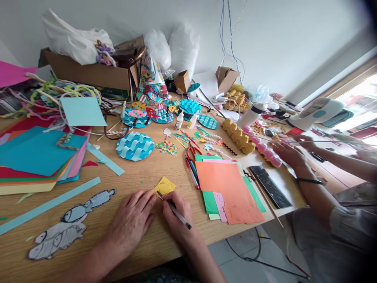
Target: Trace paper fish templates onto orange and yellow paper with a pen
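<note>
My right hand (176,214) is closed around a thin grey pen (176,212), whose tip rests on a small yellow paper scrap (164,185) on the wooden table (138,173). My left hand (133,218) lies flat beside it, fingers stretched out, fingertips touching the yellow scrap's lower left edge. Grey fish paper cut-outs (69,224) lie to the left of my left hand.
An orange sheet (228,188) atop green and pink papers lies to the right. A stack of coloured paper (38,157) and light blue strips (50,204) sit left. Blue wavy discs (134,146), glue bottles, boxes and clutter fill the back. Another person's hands (290,153) work at the right.
</note>
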The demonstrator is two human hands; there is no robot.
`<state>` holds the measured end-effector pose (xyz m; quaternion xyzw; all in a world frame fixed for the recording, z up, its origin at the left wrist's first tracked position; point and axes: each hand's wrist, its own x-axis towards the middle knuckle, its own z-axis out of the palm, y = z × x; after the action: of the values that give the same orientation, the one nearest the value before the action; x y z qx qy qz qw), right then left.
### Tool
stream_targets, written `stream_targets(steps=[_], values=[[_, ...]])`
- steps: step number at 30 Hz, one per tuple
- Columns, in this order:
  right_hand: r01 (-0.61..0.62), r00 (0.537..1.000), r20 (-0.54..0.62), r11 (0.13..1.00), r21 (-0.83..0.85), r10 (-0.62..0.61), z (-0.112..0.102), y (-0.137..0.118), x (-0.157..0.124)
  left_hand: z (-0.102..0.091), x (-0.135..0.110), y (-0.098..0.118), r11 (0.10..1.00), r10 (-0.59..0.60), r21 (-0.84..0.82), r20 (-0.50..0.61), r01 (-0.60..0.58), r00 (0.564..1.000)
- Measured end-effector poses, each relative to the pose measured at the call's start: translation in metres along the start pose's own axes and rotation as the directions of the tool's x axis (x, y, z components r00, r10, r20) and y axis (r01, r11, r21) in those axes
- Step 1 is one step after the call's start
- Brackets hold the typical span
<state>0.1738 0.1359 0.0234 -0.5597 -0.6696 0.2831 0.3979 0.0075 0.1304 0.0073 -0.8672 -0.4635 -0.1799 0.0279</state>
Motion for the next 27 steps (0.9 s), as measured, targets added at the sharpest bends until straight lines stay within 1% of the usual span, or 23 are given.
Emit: stream_targets(steps=[7,12,19,27], values=[[-0.009,1.0,0.004,1.0,0.018,0.009,0.0009,0.0015,0.0005,0.0007,0.0,-0.0017,0.999,0.031,0.014,-0.029,-0.03,0.999],[-0.029,1.0,0.008,1.0,0.0,0.029,-0.0005,-0.0004,-0.0002,0.0001,0.0009,-0.0023,0.999,0.042,0.022,-0.045,-0.041,0.998],[-0.027,1.0,0.01,1.0,-0.008,0.027,-0.0006,-0.0009,-0.0007,0.0007,0.0004,-0.0023,1.0,0.025,0.015,-0.008,-0.025,1.0],[-0.022,1.0,0.014,1.0,-0.004,0.023,-0.0017,-0.0007,-0.0007,0.0,0.0006,-0.0016,0.999,0.032,0.02,-0.016,-0.031,0.999]])
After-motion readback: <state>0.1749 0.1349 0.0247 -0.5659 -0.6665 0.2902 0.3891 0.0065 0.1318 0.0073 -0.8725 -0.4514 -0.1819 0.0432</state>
